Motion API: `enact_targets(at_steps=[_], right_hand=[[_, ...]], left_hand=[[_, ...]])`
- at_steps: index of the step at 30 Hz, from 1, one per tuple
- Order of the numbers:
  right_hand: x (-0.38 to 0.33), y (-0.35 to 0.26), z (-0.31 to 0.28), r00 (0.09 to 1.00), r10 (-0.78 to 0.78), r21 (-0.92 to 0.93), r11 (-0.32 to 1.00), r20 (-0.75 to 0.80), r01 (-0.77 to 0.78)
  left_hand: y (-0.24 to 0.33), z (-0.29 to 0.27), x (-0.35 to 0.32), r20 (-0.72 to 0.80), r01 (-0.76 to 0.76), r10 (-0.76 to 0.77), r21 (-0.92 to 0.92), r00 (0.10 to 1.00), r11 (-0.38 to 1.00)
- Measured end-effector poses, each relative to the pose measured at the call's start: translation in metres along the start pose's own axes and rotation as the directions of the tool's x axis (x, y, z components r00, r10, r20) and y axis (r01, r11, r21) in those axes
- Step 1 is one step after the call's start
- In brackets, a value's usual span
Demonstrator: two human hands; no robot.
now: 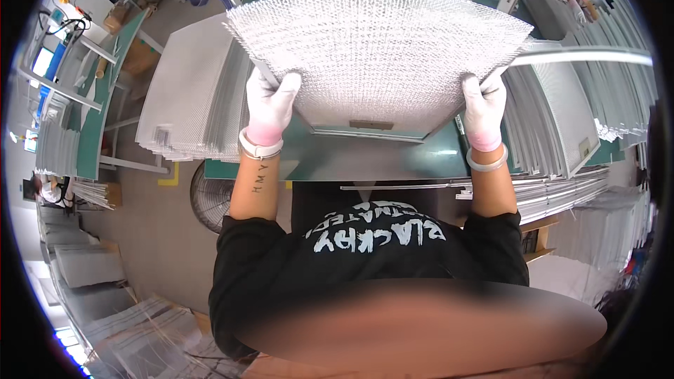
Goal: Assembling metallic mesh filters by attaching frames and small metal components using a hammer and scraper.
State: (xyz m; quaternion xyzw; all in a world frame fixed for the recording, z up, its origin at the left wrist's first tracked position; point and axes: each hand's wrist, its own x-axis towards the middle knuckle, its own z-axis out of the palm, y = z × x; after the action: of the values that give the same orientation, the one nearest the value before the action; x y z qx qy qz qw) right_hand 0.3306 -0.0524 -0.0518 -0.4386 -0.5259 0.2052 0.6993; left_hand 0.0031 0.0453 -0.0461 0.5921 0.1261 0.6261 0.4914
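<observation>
A silvery metal mesh panel is held up tilted over the green worktable. Its far edge looks ragged, and a thin metal frame strip runs along its near edge beside a small brownish label. My left hand, in a white glove with a pink cuff, grips the panel's left side. On the opposite side my right hand, gloved alike, is closed on the edge. Both thumbs lie against the near face; the other fingers are mostly hidden behind the edges.
Stacks of mesh panels stand left and right of me on the table. A long pale metal bar juts out at right. Thin metal strips lie below it. A round floor fan stands under the table's left side.
</observation>
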Motion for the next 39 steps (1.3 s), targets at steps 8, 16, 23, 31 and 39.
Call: enact_targets(at_steps=[8,16,23,31,39], right_hand=[[-0.022,0.021,-0.001,0.986,0.153,-0.056,0.987,0.065,-0.150],[0.019,-0.065,0.011,0.957,0.260,-0.112,0.963,0.130,-0.247],[-0.014,-0.028,-0.004,0.991,-0.060,0.184,0.982,0.118,0.037],[-0.057,-0.032,-0.033,0.750,-0.436,0.448,0.869,0.498,0.208],[-0.076,-0.050,-0.019,0.860,-0.320,0.245,0.940,0.398,0.236]], left_hand=[[-0.021,-0.018,-0.035,-0.022,0.239,-0.238,0.120,0.971,0.964],[0.049,0.004,0.009,-0.041,0.034,-0.022,0.300,0.999,0.953],[0.046,0.030,-0.015,0.167,-0.261,0.240,0.118,0.956,0.958],[-0.037,-0.019,-0.054,0.910,0.322,0.212,-0.333,0.356,0.886],[-0.052,0.001,-0.052,0.660,0.067,-0.724,0.728,0.200,0.682]])
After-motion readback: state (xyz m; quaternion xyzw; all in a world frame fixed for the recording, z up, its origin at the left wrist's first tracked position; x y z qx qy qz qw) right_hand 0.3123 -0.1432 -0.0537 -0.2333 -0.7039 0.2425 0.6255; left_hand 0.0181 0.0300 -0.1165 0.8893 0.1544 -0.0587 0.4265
